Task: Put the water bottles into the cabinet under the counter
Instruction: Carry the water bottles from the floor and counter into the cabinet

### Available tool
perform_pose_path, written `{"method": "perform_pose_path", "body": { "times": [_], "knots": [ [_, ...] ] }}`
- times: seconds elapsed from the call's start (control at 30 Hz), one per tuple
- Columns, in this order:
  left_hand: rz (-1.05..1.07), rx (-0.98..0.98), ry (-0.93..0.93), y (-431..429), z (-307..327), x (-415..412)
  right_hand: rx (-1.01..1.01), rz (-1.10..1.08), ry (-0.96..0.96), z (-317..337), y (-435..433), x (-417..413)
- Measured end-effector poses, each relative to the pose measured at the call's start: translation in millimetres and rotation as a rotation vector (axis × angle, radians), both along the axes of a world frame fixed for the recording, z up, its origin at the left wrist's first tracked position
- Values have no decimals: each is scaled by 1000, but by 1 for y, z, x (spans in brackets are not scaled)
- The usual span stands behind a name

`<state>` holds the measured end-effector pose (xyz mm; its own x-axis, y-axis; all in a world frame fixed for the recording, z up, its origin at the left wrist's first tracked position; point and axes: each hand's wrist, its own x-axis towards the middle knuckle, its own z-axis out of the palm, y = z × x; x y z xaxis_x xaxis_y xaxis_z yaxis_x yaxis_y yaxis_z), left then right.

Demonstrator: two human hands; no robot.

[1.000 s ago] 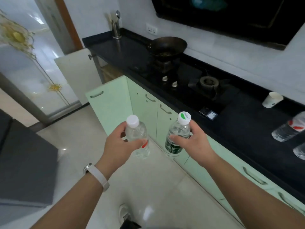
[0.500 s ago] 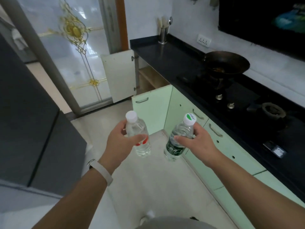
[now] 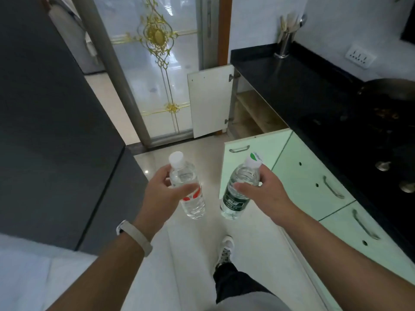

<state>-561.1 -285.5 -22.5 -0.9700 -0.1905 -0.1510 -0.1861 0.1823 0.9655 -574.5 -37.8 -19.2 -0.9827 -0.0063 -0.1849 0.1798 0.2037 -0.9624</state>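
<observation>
Clear plastic red-labelled water bottle sits upright in the left hand, fingers wrapped round its middle; the right hand likewise clasps the green-labelled bottle above the floor.

The white cap of the green-labelled bottle carries a green leaf mark and small grey lettering that looks like "C'estbon". White characters stand on its dark green label, too blurred to read. The red-labelled bottle shows nothing legible.
</observation>
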Motion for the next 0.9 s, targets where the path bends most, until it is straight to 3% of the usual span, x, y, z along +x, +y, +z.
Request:
{"method": "perform_pose_path", "body": {
  "times": [0.3, 0.47, 0.7, 0.9],
  "knots": [
    [22, -96, -18, -4, 12, -149, -55, 94, -37, -6, -7, -165],
    [43, -57, 6, -4, 12, -208, 0, 151, -5, -1, -5, -245],
    [15, -47, 1, -14, 17, -279, -56, 128, -50, 5, -19, -311],
    [-49, -60, -12, -43, -1, -352, 27, 61, -56, -1, -44, -363]
  ]
}}
